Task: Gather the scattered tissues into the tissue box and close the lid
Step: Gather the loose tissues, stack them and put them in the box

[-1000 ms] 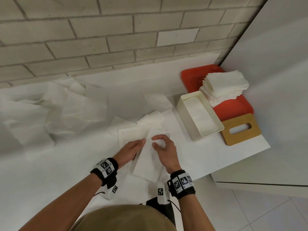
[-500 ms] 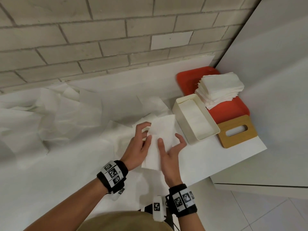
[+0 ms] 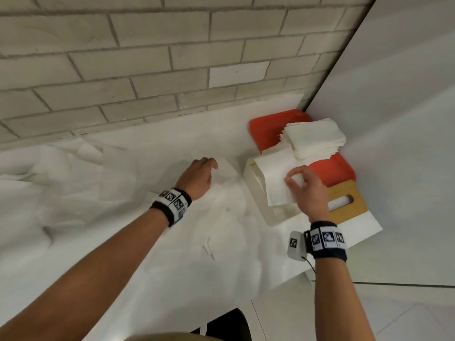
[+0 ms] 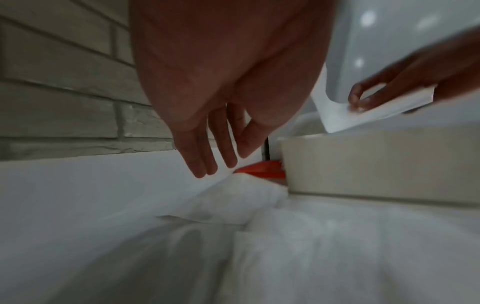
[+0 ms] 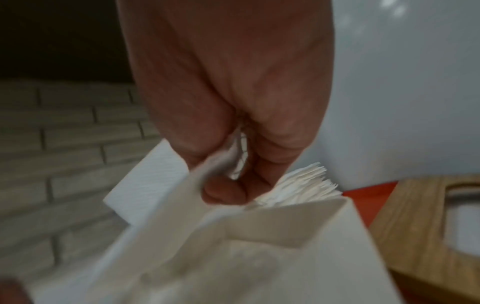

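Right hand [image 3: 307, 190] fingers [image 4: 359, 100] pinch a folded white tissue [image 3: 275, 178] over the open, cream-walled rectangular box [image 3: 256, 190], its far corner jutting past the rim. Left hand [image 3: 197, 178], fingers [image 4: 205, 156] straight and relaxed, hovers just above loose tissues [image 3: 221, 193] strewn across the white desk [image 3: 357, 232]. Beside the box, a neat stack [image 3: 315, 139] sits on a red tray [image 3: 268, 126]; the slotted wooden lid [image 3: 344, 205] lies flat near the desk's edge.

You had a folded white tissue [image 3: 275, 178] held flat over the open cream tissue box [image 3: 256, 190]; its wooden slotted lid [image 3: 349, 203] lay just beside, loose tissues [image 3: 73, 183] scattered leftward.
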